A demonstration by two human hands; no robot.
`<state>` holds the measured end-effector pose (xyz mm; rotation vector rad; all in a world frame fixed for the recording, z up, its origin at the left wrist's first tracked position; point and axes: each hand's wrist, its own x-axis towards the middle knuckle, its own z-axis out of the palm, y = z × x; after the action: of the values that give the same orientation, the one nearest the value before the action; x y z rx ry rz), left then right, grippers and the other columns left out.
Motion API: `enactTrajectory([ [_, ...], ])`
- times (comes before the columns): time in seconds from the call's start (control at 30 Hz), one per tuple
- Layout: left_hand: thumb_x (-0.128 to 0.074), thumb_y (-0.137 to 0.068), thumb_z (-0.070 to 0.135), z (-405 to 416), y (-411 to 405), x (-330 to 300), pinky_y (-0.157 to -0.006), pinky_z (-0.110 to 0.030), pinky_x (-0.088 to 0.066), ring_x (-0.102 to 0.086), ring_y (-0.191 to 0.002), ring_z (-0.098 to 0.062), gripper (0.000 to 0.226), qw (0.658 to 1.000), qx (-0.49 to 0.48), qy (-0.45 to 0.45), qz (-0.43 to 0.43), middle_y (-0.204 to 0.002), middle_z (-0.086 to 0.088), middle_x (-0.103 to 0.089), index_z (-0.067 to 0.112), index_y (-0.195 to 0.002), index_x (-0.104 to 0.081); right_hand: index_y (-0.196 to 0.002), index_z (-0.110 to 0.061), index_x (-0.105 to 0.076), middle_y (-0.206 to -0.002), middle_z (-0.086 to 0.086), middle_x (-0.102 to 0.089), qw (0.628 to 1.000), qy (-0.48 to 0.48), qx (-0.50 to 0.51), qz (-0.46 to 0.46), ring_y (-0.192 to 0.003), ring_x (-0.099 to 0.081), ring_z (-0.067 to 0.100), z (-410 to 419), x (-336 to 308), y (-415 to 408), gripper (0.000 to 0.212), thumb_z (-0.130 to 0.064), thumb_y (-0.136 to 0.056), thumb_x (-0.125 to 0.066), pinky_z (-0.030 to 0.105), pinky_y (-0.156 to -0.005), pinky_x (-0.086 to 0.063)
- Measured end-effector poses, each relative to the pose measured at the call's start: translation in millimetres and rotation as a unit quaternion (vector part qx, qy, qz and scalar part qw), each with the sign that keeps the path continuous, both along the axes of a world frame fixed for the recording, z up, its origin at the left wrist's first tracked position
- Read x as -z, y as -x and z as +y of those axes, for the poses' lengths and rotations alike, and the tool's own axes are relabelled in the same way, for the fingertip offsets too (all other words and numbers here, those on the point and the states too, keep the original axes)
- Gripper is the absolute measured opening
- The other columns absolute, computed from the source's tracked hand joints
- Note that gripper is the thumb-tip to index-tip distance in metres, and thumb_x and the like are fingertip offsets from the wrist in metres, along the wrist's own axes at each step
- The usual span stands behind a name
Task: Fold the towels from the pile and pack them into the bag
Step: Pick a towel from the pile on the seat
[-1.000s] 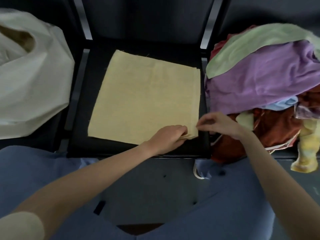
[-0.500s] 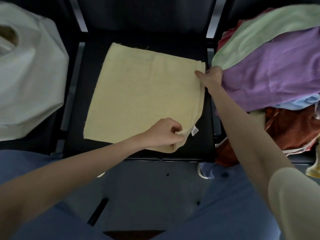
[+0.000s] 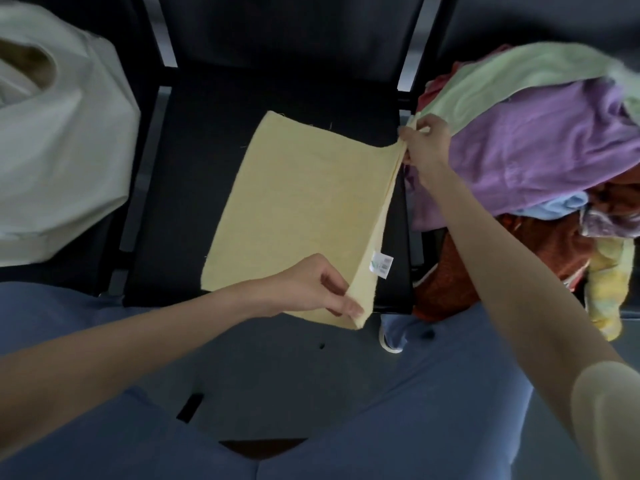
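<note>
A person's blue-trousered knees (image 3: 398, 427) frame the bottom. Just beyond them, the left hand (image 3: 311, 289) pinches the near right corner of a folded yellow towel (image 3: 298, 209), lifting it off a black chair seat (image 3: 207, 140). The right hand (image 3: 424, 143) pinches the towel's far right corner. A white label (image 3: 381, 264) hangs from the towel's right edge. Right of the towel sits the towel pile (image 3: 547, 150); left of it, a white bag (image 3: 62, 143).

Bag (image 3: 62, 140) cut off at left edge, towel pile (image 3: 540, 161) at right, perhaps deeper beyond.
</note>
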<state>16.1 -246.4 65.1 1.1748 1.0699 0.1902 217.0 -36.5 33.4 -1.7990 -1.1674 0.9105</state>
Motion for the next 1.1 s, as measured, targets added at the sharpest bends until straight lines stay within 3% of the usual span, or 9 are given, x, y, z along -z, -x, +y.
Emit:
enactTrajectory([
  [0.13,-0.08,-0.075,0.016,-9,39,-11,-0.073,-0.013,-0.051,-0.07,-0.083,-0.012,0.011,0.998,-0.056,0.01,-0.001,-0.089,-0.007,-0.076,0.011,-0.084,-0.078,-0.064,-0.018,-0.034,-0.06,0.003,-0.043,0.998,-0.044,-0.028,-0.034,-0.047,-0.049,0.019,11,-15,58,0.033,-0.001,-0.08,-0.057,0.03,-0.041,-0.041],
  [0.27,-0.078,-0.077,0.015,-13,88,-13,-0.082,-0.02,-0.055,-0.072,-0.089,-0.017,0.012,0.993,-0.113,0.036,-0.019,-0.088,-0.005,-0.076,0.009,-0.087,-0.078,-0.062,-0.019,-0.031,-0.059,0.0,-0.04,0.997,-0.06,-0.034,-0.04,-0.059,-0.052,0.026,21,-15,126,0.035,0.001,-0.077,-0.056,0.033,-0.049,-0.04],
  [0.4,-0.076,-0.08,0.014,-17,130,1,-0.084,-0.032,-0.058,-0.072,-0.09,-0.026,0.019,0.983,-0.169,0.071,-0.02,-0.089,-0.014,-0.075,0.001,-0.094,-0.076,-0.066,-0.019,-0.036,-0.069,-0.001,-0.048,0.994,-0.024,-0.06,-0.083,-0.072,-0.058,0.022,25,2,184,0.032,-0.002,-0.083,-0.058,0.031,-0.061,-0.048],
  [0.53,-0.074,-0.082,0.014,-20,156,26,-0.074,-0.03,-0.06,-0.073,-0.082,-0.026,0.02,0.966,-0.235,0.108,-0.002,-0.086,-0.016,-0.074,-0.002,-0.094,-0.074,-0.088,-0.011,-0.049,-0.09,0.003,-0.054,0.991,0.018,-0.079,-0.102,-0.084,-0.056,0.015,24,30,220,0.009,-0.007,-0.09,-0.056,0.024,-0.07,-0.045],
  [0.63,-0.071,-0.087,0.018,-21,164,47,-0.054,-0.024,-0.055,-0.072,-0.069,-0.021,0.013,0.961,-0.248,0.097,0.072,-0.08,-0.009,-0.075,0.005,-0.089,-0.073,-0.107,-0.005,-0.056,-0.1,0.005,-0.06,0.988,0.042,-0.085,-0.121,-0.09,-0.057,0.015,20,47,230,0.018,-0.016,-0.094,-0.056,0.018,-0.07,-0.041],
  [0.73,-0.064,-0.092,0.022,-21,168,58,-0.044,-0.02,-0.045,-0.069,-0.057,-0.015,0.019,0.961,-0.211,0.039,0.176,-0.073,-0.001,-0.074,0.01,-0.078,-0.07,-0.104,-0.005,-0.058,-0.102,0.006,-0.065,0.988,0.05,-0.087,-0.118,-0.093,-0.061,0.016,14,51,234,0.023,-0.026,-0.094,-0.056,0.015,-0.068,-0.04],
  [0.83,-0.061,-0.09,0.038,-24,173,56,-0.056,-0.026,-0.054,-0.067,-0.054,-0.012,0.032,0.948,-0.128,-0.038,0.288,-0.067,0.002,-0.072,0.014,-0.072,-0.071,-0.107,-0.008,-0.058,-0.111,0.008,-0.06,0.992,0.031,-0.098,-0.078,-0.092,-0.057,0.012,-5,42,225,0.024,-0.027,-0.092,-0.059,0.017,-0.078,-0.044],
  [0.97,-0.063,-0.083,0.053,-25,177,55,-0.068,-0.034,-0.057,-0.066,-0.072,-0.015,0.03,0.888,-0.144,-0.147,0.412,-0.074,0.005,-0.069,0.023,-0.076,-0.066,-0.111,-0.004,-0.056,-0.114,0.007,-0.05,0.991,-0.031,-0.084,-0.103,-0.079,-0.049,0.0,-75,34,185,0.022,-0.01,-0.09,-0.058,0.0,-0.068,-0.039],
  [1.1,-0.067,-0.08,0.051,-22,169,61,-0.067,-0.033,-0.052,-0.063,-0.081,-0.019,0.036,0.869,-0.201,-0.185,0.412,-0.085,0.003,-0.067,0.018,-0.093,-0.062,-0.113,-0.002,-0.047,-0.108,0.004,-0.045,0.996,0.03,0.02,-0.081,-0.088,-0.053,0.015,-160,40,143,0.028,-0.002,-0.087,-0.058,0.022,-0.073,-0.045],
])
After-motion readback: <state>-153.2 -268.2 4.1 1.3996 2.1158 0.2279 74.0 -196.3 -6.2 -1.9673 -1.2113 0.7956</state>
